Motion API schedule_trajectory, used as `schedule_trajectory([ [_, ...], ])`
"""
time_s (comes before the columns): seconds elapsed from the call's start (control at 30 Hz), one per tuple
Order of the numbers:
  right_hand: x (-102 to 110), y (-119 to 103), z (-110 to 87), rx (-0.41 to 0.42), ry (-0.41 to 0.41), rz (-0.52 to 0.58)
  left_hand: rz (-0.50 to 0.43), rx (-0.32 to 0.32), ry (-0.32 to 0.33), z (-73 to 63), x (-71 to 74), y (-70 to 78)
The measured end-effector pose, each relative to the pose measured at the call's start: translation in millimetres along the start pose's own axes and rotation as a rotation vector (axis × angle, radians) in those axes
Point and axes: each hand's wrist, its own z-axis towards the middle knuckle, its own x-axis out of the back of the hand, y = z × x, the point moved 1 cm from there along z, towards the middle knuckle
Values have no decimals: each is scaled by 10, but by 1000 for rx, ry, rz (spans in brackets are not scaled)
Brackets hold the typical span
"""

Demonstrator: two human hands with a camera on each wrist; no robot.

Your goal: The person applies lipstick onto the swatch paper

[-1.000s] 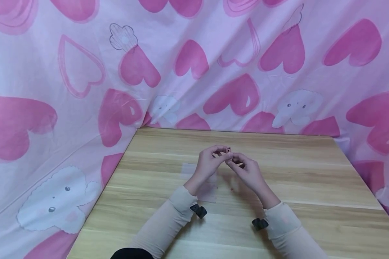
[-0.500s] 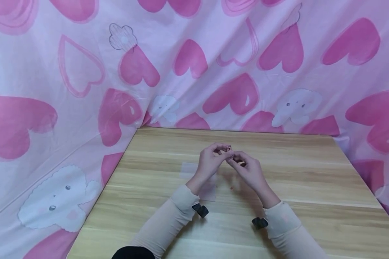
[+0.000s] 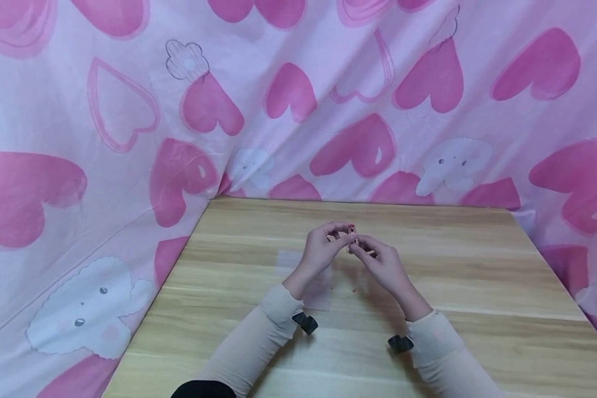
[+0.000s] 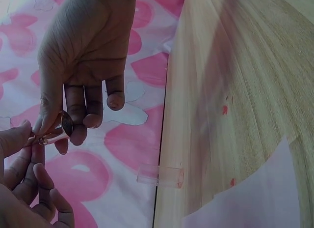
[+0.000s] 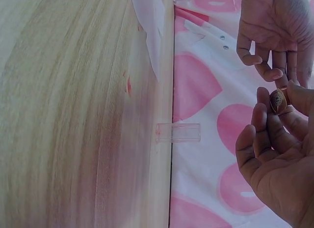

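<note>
My left hand (image 3: 320,249) and right hand (image 3: 380,264) meet above the table, fingertips close together. Between them is a small shiny rose-gold lipstick tube (image 5: 278,101), pinched from both sides by thumbs and fingers. In the left wrist view the tube's flared end (image 4: 66,124) shows a dark inside, with a bright narrow part reaching toward the left fingertips. Fingers cover much of it. Red shows at its upper end in the head view. The right hand's other fingers hang loosely curled in the left wrist view.
A clear cylinder (image 4: 160,175) with reddish traces stands near the table's far edge. A pale translucent sheet (image 3: 317,293) lies under the left forearm. Small red smears (image 5: 128,84) mark the wooden table (image 3: 477,276). Heart-patterned cloth (image 3: 353,146) hangs behind and at both sides.
The tube has turned slightly in the fingers: its upper end, earlier a dark opening in the head view, now shows red. Both hands have otherwise hardly moved.
</note>
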Motion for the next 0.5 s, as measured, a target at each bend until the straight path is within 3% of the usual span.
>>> schedule_trajectory([
  [0.17, -13, 20, 0, -8, -13, -2, 3, 16, -15, 5, 11, -38],
  [0.5, -29, 34, 34, 16, 5, -7, -14, 32, 29, 19, -7, -73],
])
